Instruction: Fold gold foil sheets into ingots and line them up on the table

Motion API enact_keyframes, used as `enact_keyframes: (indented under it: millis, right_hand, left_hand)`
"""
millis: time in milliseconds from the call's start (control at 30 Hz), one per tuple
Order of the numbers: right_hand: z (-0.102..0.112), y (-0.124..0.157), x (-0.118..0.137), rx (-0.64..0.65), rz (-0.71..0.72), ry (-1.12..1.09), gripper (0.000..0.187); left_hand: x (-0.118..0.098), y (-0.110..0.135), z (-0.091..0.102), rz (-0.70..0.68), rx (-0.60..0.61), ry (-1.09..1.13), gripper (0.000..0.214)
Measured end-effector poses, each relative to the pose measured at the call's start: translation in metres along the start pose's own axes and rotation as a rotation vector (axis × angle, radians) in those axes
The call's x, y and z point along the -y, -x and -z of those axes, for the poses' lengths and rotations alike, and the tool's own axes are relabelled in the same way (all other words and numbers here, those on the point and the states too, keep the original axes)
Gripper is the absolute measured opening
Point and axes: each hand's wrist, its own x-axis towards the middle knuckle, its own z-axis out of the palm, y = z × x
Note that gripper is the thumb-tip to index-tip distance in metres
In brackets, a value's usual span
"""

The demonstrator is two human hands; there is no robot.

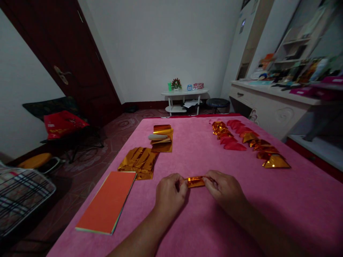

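Note:
A small folded piece of gold foil paper [195, 181] is held just above the pink tablecloth [193, 153], near its front middle. My left hand [169, 194] pinches its left end with fingers closed. My right hand [223, 189] pinches its right end, fingers closed too. Both forearms reach in from the bottom edge.
A stack of orange paper sheets [108, 201] lies at the front left. Behind it are crumpled gold foil sheets [139, 162] and a gold stack [162, 138] with a pale oblong object on top. Rows of folded gold and red pieces [248, 142] line the right side.

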Motion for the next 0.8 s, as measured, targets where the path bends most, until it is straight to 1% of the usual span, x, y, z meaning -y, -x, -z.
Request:
enact_keyframes:
  millis: [67,167,333,533,700,800]
  right_hand:
    - [-0.001,0.001,0.002,0.009,0.002,0.006,0.024]
    - [-0.004,0.003,0.003,-0.005,0.01,0.013,0.026]
    - [-0.011,0.005,0.005,-0.093,0.006,0.075,0.034]
    - [-0.021,0.012,0.013,-0.191,0.031,0.057,0.036]
    - [-0.021,0.012,0.013,-0.195,-0.002,0.056,0.037]
    - [-0.019,0.012,0.013,-0.19,-0.03,-0.021,0.039]
  left_hand:
    - [-0.002,0.0,0.002,0.017,0.009,-0.083,0.036]
    - [-0.005,0.0,0.003,0.0,0.049,-0.179,0.047]
    - [-0.007,0.003,0.002,-0.035,0.091,-0.289,0.058]
    - [-0.007,0.004,-0.001,-0.067,0.086,-0.332,0.062]
    - [-0.007,0.005,-0.002,-0.077,0.096,-0.317,0.063]
    - [-0.008,0.005,-0.003,-0.089,0.108,-0.338,0.061]
